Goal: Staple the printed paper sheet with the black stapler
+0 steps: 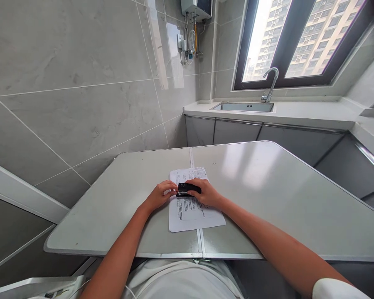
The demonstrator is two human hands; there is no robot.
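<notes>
A black stapler (pixel 183 187) lies sideways over the upper part of a printed sheet of paper (pixel 190 218) on the white table. My right hand (pixel 205 192) is wrapped round the right end of the stapler. At its left end is my left hand (pixel 162 194), with thumb and fingers drawn together at the tip of the stapler; whatever small thing they may pinch is too small to make out. The paper's lower part lies flat and uncovered below both hands.
The white folding table (pixel 137 170) has a metal seam down its middle. Behind it stand a counter with a sink (pixel 246 107), a faucet (pixel 271 83) and grey cabinets. A tiled wall rises on the left, with a water heater (pixel 197 9) high up.
</notes>
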